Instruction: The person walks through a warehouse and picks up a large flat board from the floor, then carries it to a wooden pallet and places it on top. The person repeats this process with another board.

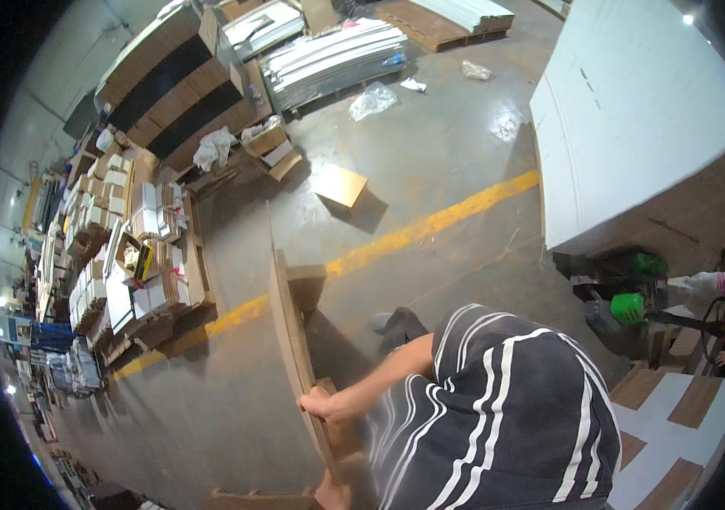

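A long brown wooden board [291,340] stands on edge at lower centre, with shorter wooden pieces on its right side. My right hand [318,403] is closed around its edge, the forearm reaching in from my striped sleeve. At the lower edge, my left hand [332,493] is at the near end of the same board, partly cut off. Its fingers look wrapped round the wood. My dark shirt [498,416] with white stripes fills much of the lower middle and hides what lies beneath.
Stacked cartons [137,293] stand at left, a tall cardboard stack [175,93] behind. A small box [341,187] lies on the floor near the yellow line [439,223]. A large white panel stack [634,119] rises at right. Nearby, a person's hand [724,358] shows beside green-and-black equipment [627,308].
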`<state>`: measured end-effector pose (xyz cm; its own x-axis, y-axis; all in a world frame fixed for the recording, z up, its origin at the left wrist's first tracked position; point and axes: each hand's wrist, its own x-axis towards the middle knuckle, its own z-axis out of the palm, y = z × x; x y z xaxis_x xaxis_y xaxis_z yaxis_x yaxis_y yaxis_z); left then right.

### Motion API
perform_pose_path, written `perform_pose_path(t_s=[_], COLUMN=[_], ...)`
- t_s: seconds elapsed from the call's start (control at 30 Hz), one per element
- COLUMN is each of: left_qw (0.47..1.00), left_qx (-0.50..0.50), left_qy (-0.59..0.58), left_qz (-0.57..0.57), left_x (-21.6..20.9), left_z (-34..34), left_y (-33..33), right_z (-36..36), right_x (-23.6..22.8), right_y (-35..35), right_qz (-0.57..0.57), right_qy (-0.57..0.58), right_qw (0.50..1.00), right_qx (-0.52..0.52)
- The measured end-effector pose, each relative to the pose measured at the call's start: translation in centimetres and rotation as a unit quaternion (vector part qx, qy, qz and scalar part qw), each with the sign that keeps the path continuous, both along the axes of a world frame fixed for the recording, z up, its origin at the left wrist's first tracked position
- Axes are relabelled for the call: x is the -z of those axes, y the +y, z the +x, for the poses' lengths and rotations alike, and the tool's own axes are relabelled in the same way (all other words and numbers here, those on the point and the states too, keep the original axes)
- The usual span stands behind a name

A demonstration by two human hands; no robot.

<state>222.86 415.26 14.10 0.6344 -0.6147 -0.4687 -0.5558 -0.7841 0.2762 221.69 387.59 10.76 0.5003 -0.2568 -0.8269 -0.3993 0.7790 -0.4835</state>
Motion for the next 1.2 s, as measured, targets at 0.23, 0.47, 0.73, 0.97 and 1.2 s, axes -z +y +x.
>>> perform_pose_path(t_s=[0.23, 0.47, 0.73, 0.97, 1.2], left_qw=[0.987, 0.970, 0.947, 0.926, 0.926], left_qx=[0.148, 0.231, 0.310, 0.372, 0.372], left_qy=[-0.042, -0.005, -0.025, -0.059, -0.016], left_qz=[-0.045, -0.077, -0.082, -0.034, -0.061], left_x=[-2.4, -4.7, -5.8, -5.3, -6.3], left_z=[-2.0, -6.4, -11.6, -10.8, -6.5], left_y=[7.1, 8.4, 10.1, 14.2, 13.6], right_z=[-8.1, -16.4, -23.2, -28.2, -24.6], right_x=[-2.1, -1.0, -1.7, -4.4, -3.7], right_y=[7.7, 12.4, 16.3, 23.5, 25.1], right_qz=[0.036, 0.094, 0.078, 0.083, 0.050], right_qy=[0.066, 0.010, -0.005, -0.034, 0.074], right_qw=[0.995, 0.981, 0.968, 0.959, 0.915], right_qx=[0.069, 0.172, 0.240, 0.270, 0.392])
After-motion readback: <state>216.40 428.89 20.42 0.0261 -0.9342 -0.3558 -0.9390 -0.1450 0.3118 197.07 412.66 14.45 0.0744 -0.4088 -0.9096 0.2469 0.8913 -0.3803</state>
